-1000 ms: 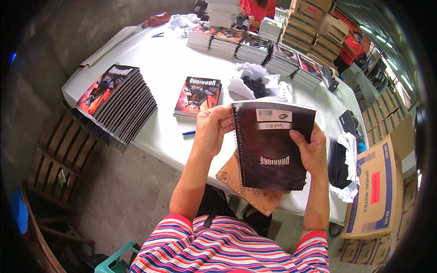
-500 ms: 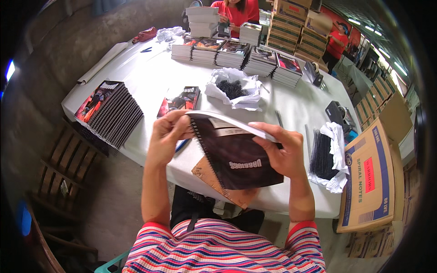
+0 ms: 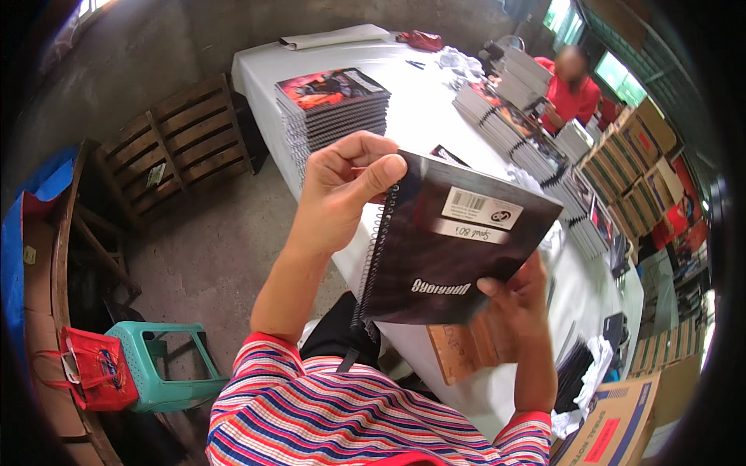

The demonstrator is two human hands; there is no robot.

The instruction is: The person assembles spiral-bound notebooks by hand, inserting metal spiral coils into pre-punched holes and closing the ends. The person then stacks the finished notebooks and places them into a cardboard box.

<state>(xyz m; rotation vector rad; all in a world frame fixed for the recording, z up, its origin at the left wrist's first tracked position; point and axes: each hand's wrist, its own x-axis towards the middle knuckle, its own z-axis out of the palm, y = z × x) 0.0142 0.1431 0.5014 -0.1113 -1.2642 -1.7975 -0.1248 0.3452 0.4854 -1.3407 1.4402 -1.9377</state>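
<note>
A dark-covered spiral notebook (image 3: 454, 248) is held up in front of me, its black coil along the left edge and white labels on the cover. My left hand (image 3: 350, 186) pinches its upper left corner between thumb and fingers, close to the coil. At the lower right, my right hand (image 3: 517, 303) grips the edge, the thumb on the cover and the other fingers partly hidden behind. Below the notebook a brown wooden board (image 3: 458, 357) lies at the table's near edge. A stack of spiral notebooks (image 3: 334, 89) with red and black covers stands beyond my left hand.
Rows of notebook stacks (image 3: 505, 128) line the far side of the white table (image 3: 268, 74), where a person in red (image 3: 571, 93) stands. Black coils (image 3: 573, 369) and a cardboard box (image 3: 610, 427) are at right. A green stool (image 3: 167, 369) and wooden pallet (image 3: 179, 144) stand at left.
My view has swung left. The notebook, bent open at its far edge before, is now closed and flat, its cover facing me. My right hand has moved down to its lower right edge.
</note>
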